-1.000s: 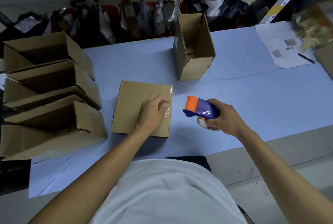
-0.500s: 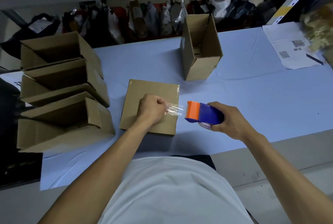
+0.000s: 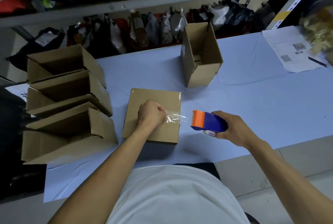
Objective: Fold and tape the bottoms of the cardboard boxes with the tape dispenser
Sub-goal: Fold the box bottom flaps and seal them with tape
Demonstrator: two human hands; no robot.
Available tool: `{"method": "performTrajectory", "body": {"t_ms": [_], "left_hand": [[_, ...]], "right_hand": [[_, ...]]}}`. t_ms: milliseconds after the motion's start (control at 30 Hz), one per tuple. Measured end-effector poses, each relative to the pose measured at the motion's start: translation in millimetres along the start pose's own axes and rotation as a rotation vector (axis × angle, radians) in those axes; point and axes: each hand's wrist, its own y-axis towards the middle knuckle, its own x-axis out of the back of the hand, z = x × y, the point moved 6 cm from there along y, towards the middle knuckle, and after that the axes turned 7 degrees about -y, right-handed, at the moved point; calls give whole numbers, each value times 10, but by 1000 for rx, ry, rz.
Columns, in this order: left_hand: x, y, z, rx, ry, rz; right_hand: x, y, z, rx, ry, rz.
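A cardboard box (image 3: 155, 97) stands bottom-up on the pale blue table (image 3: 252, 101) in front of me, with clear tape along its right edge. My left hand (image 3: 150, 114) hovers over the box in a fist and pinches the loose end of a clear tape strip (image 3: 173, 118). The strip runs right toward the blue and orange tape dispenser (image 3: 207, 121), which my right hand (image 3: 232, 128) grips just right of the box.
Three open boxes (image 3: 59, 101) lie stacked on their sides at the left. Another open box (image 3: 201, 56) stands at the back centre. Printed papers (image 3: 288, 51) lie at the far right. Shelves packed with bags (image 3: 144, 27) run behind the table.
My left hand went from lying on the box's right edge to a fist pinching the tape end. The dispenser has drawn slightly away to the right, stretching the strip.
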Motion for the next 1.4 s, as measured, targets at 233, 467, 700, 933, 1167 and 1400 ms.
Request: {"method": "performTrajectory", "body": {"t_ms": [233, 467, 700, 933, 1167, 1400], "left_hand": [[-42, 18, 21, 82, 27, -16], [-97, 40, 71, 40, 35, -19], [-134, 75, 112, -6, 79, -25], [-198, 76, -98, -179, 475, -2], [-562, -111, -205, -711, 499, 243], [-657, -105, -140, -694, 586, 196]], "right_hand": [[-29, 82, -86, -16, -75, 19], [-57, 72, -107, -24, -81, 22], [-113, 104, -146, -48, -101, 55], [-235, 150, -125, -71, -164, 94], [-427, 279, -18, -265, -346, 217], [-212, 372, 2, -392, -266, -27]]}}
